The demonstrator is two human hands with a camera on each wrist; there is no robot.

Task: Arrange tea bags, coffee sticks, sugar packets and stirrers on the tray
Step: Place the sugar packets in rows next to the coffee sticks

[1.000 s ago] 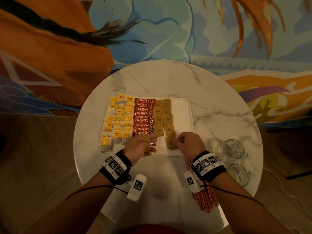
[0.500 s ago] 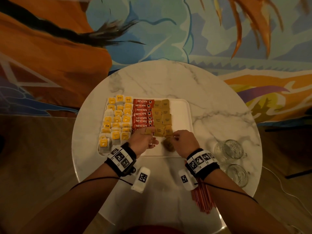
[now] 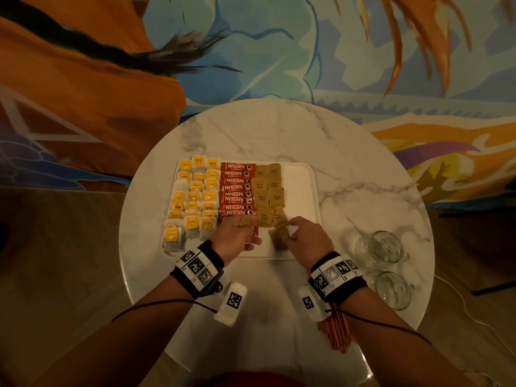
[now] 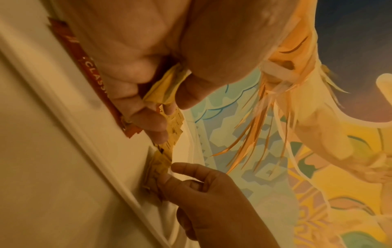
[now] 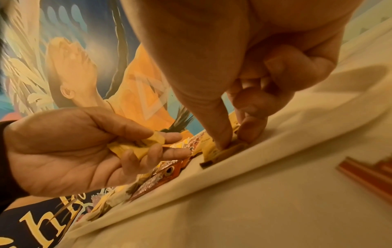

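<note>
Left hand (image 3: 237, 237) gripped one brown sugar packet (image 5: 137, 146) between thumb and curled fingers, held just above the tray (image 3: 303, 191) near its front edge, beside the near end of the coffee sticks (image 3: 236, 188). Right hand (image 3: 305, 238) pinched the top of a small sugar packet stack (image 3: 280, 237), thumb and index tips on it; the stack sat on the tray close to the front edge, below the two sugar columns (image 3: 269, 191). Tea bags (image 3: 192, 199) filled the tray's left side. Stirrers (image 3: 335, 331) lay off-tray on the table (image 3: 363, 169) near its front edge, under the right wrist.
</note>
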